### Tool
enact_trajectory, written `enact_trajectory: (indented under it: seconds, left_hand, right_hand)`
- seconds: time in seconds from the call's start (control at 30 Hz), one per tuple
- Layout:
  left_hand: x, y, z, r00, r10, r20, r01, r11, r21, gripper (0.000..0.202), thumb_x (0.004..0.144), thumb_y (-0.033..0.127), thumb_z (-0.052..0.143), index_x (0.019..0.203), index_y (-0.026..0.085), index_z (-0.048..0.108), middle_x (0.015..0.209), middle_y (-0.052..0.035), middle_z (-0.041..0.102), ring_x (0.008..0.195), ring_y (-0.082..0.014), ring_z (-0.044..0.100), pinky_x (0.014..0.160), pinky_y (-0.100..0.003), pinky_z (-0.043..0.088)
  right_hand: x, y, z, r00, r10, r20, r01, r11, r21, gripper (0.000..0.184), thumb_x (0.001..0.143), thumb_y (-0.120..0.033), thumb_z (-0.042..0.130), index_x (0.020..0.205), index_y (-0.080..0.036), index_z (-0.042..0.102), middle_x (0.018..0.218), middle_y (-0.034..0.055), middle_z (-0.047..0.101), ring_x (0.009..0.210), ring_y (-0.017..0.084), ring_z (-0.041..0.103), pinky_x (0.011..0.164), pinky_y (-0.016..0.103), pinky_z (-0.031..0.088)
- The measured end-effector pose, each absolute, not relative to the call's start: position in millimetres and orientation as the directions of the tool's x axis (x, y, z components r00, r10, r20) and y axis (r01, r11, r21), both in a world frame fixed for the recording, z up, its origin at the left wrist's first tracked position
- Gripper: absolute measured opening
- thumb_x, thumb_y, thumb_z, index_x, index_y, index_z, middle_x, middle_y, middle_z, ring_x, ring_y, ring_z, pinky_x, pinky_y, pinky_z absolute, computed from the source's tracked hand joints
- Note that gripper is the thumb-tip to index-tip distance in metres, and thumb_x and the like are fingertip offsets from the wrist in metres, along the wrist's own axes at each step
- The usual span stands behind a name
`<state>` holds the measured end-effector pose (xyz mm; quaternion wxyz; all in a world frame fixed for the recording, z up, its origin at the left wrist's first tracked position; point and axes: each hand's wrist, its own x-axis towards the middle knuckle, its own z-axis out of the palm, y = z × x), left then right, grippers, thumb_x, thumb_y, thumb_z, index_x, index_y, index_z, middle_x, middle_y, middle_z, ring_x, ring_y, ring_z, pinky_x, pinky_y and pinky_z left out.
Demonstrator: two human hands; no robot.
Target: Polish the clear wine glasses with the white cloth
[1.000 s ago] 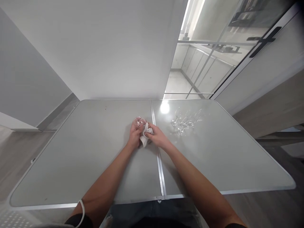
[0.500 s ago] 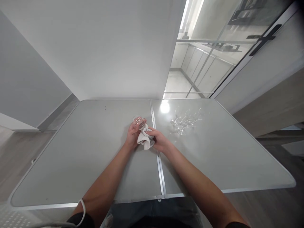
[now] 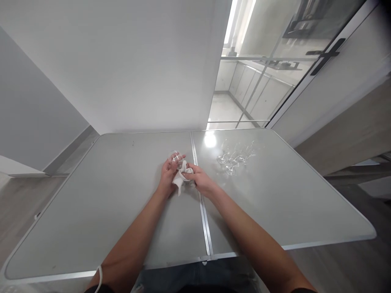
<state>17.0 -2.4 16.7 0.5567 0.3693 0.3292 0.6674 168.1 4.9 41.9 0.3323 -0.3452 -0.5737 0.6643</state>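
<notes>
My left hand (image 3: 166, 176) is wrapped round a clear stemmed glass (image 3: 174, 157), bowl pointing away from me, above the middle of a grey folding table (image 3: 106, 211). My right hand (image 3: 198, 179) is closed on a crumpled white cloth (image 3: 181, 176) that is pressed against the lower part of the glass. Both hands meet just left of the table's metal centre seam (image 3: 200, 207).
Several clear stemmed glasses (image 3: 233, 156) stand in a cluster on the right half of the table, beyond my right hand. A white wall rises behind the table and a glass door (image 3: 259, 77) is at the back right. Wood floor shows on both sides.
The cloth in my right hand has shifted against the glass, bunching low half a second ago and back up near the bowl now. The camera has tilted slightly, moving the table lower in view.
</notes>
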Motion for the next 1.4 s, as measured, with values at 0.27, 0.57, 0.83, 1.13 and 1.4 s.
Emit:
enact_trajectory:
  seconds: [0.27,0.57,0.83,1.13,1.4]
  left_hand:
    - [19,0,15,-0.174,0.967,0.187,-0.437,-0.246,0.865,0.07,0.069,0.043,0.086,0.129,0.025,0.055,0.136,-0.0162,0.06,0.101,-0.0226,0.069,0.086,-0.035,0.056]
    - [12,9,7,-0.328,0.916,0.232,-0.421,-0.361,0.832,0.065,0.07,0.03,0.088,0.125,0.031,0.052,0.135,-0.0108,0.057,0.103,-0.0203,0.069,0.091,-0.035,0.055]
    - [12,9,11,-0.412,0.87,0.27,-0.431,-0.447,0.784,0.069,0.069,0.029,0.088,0.123,0.037,0.046,0.143,-0.0073,0.05,0.118,-0.0219,0.064,0.097,-0.037,0.052]
    - [26,3,8,-0.344,0.909,0.235,-0.222,-0.322,0.92,0.027,0.073,0.033,0.084,0.089,0.019,0.068,0.104,-0.0086,0.073,0.104,-0.0216,0.069,0.1,-0.04,0.05]
    - [20,5,9,-0.472,0.872,0.131,-0.372,-0.332,0.867,0.027,0.069,0.032,0.086,0.084,0.019,0.068,0.094,-0.0049,0.076,0.095,-0.0199,0.072,0.095,-0.041,0.054]
  right_hand:
    - [174,13,38,-0.45,0.889,0.088,0.178,0.186,-0.966,0.01,0.077,-0.024,0.063,0.085,-0.02,0.059,0.072,0.0002,0.056,0.069,0.017,0.052,0.069,0.029,0.042]
    - [179,11,30,-0.023,0.924,0.383,0.483,0.345,-0.805,0.005,0.077,-0.018,0.057,0.077,-0.022,0.058,0.061,-0.0042,0.047,0.059,0.014,0.042,0.061,0.025,0.033]
    - [164,9,37,-0.03,0.996,-0.089,-0.384,-0.094,-0.919,0.026,0.076,-0.037,0.069,0.088,-0.024,0.05,0.077,-0.0042,0.055,0.068,0.013,0.052,0.064,0.024,0.043]
    - [158,9,23,-0.144,0.989,-0.031,-0.463,-0.095,-0.881,0.033,0.066,-0.02,0.07,0.079,-0.023,0.04,0.068,-0.0074,0.045,0.06,0.01,0.043,0.059,0.022,0.037]
    - [174,13,25,-0.004,0.997,0.078,-0.079,0.077,-0.994,0.021,0.07,-0.021,0.05,0.081,-0.026,0.034,0.068,-0.0054,0.035,0.058,0.013,0.036,0.054,0.024,0.03]
